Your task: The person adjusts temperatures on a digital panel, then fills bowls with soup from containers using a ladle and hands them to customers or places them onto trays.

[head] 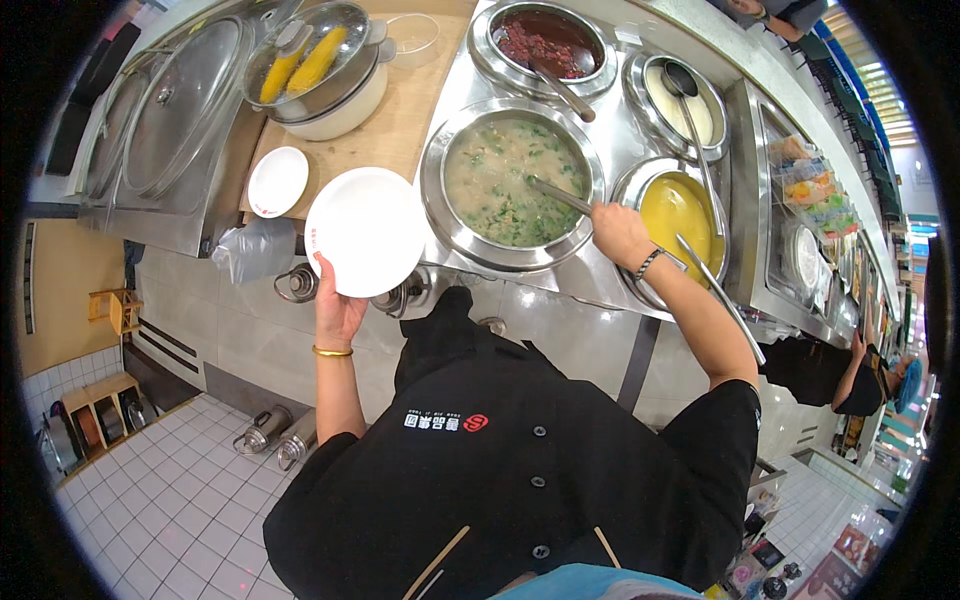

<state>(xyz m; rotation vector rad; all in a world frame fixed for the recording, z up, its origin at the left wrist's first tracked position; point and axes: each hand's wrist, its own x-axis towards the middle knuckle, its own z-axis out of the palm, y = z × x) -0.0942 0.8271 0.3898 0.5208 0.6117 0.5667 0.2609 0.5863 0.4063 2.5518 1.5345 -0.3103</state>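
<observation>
My left hand (339, 304) grips the near edge of a white bowl (367, 232), its thumb on the rim; the bowl is beside the counter's front edge. In my right hand (622, 234) is the metal handle of a ladle (561, 196), whose head is sunk out of sight in greenish-white porridge (510, 172) with chopped greens. That porridge fills a round steel well (436, 184) in the counter. Right of my wrist, a pot of yellow porridge (671, 210) has another ladle (724, 300) leaning out over the front edge.
Behind are a pot of dark red bean soup (547, 41) and a pot of white porridge (686, 105), each with a ladle. A lidded steamer with corn (319, 67) and a small white dish (278, 181) occupy the wooden board (337, 154). Another person (847, 371) stands at far right.
</observation>
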